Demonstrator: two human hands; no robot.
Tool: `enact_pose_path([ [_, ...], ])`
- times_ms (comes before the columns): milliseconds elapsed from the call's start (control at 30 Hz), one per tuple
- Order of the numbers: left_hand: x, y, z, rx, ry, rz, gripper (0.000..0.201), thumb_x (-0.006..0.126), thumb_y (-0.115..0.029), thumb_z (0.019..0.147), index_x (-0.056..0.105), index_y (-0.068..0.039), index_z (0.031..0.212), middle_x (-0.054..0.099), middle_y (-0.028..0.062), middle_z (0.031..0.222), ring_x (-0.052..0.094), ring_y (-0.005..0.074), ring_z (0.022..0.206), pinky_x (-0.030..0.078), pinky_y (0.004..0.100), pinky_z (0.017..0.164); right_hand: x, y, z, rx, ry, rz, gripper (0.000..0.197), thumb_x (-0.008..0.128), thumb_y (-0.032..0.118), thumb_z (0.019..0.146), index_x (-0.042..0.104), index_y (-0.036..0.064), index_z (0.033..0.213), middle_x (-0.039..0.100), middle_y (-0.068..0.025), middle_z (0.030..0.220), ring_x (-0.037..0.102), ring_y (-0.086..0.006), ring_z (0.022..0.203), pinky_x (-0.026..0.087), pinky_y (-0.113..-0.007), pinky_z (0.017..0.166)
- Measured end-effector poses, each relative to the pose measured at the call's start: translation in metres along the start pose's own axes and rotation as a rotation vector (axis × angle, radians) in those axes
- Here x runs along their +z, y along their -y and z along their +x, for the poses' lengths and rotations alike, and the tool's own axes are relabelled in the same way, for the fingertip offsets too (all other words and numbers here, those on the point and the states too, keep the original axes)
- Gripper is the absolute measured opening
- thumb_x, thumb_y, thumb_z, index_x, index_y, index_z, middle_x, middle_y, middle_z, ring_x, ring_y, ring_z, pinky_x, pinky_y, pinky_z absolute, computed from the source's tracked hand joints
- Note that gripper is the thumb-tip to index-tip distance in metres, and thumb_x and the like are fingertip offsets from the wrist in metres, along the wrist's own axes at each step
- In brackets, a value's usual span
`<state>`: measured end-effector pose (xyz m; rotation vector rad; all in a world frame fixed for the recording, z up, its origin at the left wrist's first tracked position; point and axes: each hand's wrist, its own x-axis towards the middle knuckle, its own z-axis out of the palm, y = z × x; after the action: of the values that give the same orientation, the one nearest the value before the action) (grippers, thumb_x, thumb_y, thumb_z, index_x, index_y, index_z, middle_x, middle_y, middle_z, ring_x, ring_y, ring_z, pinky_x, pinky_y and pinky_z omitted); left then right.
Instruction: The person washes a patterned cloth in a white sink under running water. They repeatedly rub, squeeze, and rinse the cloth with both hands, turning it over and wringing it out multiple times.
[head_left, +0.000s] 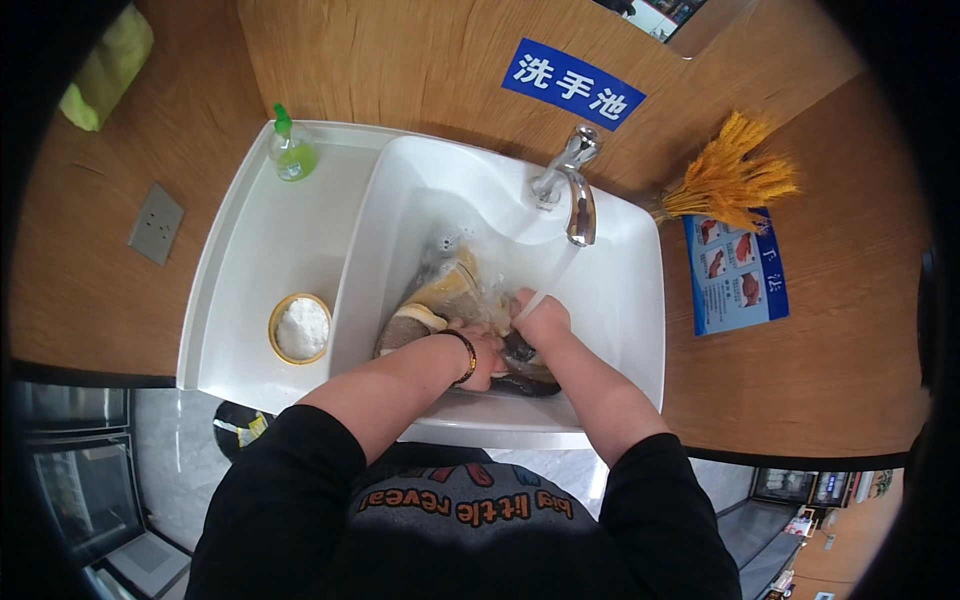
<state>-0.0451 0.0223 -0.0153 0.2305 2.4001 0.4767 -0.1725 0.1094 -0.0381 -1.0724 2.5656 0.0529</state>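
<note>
A wet, bunched cloth item (440, 292) in brown, tan and black lies in the white sink (620, 260), partly in water. Its exact kind is hidden by folds and splashing. My left hand (483, 357), with a dark beaded bracelet at the wrist, has its fingers bent into the cloth at the near side. To its right, my right hand (543, 320) is closed on a dark part of the same cloth. Water from the chrome faucet (580, 205) runs down onto my right hand. The fingertips of both hands are partly hidden.
On the left ledge stand a round bowl of white powder (301, 328) and a green pump bottle (292, 150). Dried yellow stalks (735, 180) and a blue handwashing poster (738, 275) are at the right. A socket (156, 224) sits on the left wooden wall.
</note>
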Motion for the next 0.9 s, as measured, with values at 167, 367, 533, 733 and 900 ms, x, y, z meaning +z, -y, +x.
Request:
enact_pose_path([
  [167,0.002,0.001,-0.002,0.005,-0.023,-0.016,0.051,0.052,-0.026,0.072,0.049,-0.036,0.121,0.032,0.0013,0.139,0.022,0.0266,0.130,0.018,0.0556,0.100,-0.007,0.008,-0.003,0.074,0.012,0.033,0.025,0.047,0.027,0.081,0.053,0.0076,0.094,0.060,-0.0163,0.095,0.057,-0.0324,0.091,0.046,-0.042,0.077],
  [367,-0.002,-0.002,-0.004,0.002,-0.014,-0.041,0.050,0.052,-0.026,0.071,0.051,-0.034,0.120,0.032,0.0012,0.139,0.024,0.0267,0.129,0.018,0.0554,0.100,0.000,-0.008,-0.007,-0.089,-0.055,0.167,0.031,0.054,0.031,0.080,0.053,0.0053,0.097,0.061,-0.0183,0.090,0.058,-0.0345,0.084,0.046,-0.041,0.074],
  [533,-0.003,0.000,-0.004,0.008,0.039,-0.032,0.047,0.053,-0.028,0.072,0.053,-0.032,0.118,0.033,0.0007,0.138,0.026,0.0271,0.128,0.019,0.0557,0.100,-0.024,-0.023,-0.040,-0.371,0.321,0.330,0.032,0.061,0.030,0.077,0.057,0.0033,0.094,0.062,-0.0141,0.088,0.060,-0.0282,0.079,0.046,-0.034,0.073],
  [733,-0.002,0.003,0.001,0.031,-0.145,-0.232,0.048,0.061,-0.030,0.070,0.053,-0.024,0.117,0.038,0.0051,0.132,0.033,0.0286,0.123,0.026,0.0488,0.100,-0.033,-0.086,-0.045,0.089,0.008,0.336,0.032,0.058,0.029,0.077,0.055,0.0053,0.099,0.062,-0.0158,0.090,0.057,-0.0312,0.087,0.045,-0.038,0.077],
  [900,0.007,0.001,0.008,-0.164,-0.404,-0.261,0.062,0.066,-0.030,0.068,0.044,-0.018,0.125,0.037,0.0118,0.129,0.036,0.0305,0.120,0.033,0.0404,0.097,0.008,-0.063,-0.041,-0.098,-0.144,-0.062,0.027,0.054,0.023,0.079,0.054,0.0132,0.104,0.053,-0.0146,0.102,0.049,-0.0352,0.098,0.045,-0.041,0.080],
])
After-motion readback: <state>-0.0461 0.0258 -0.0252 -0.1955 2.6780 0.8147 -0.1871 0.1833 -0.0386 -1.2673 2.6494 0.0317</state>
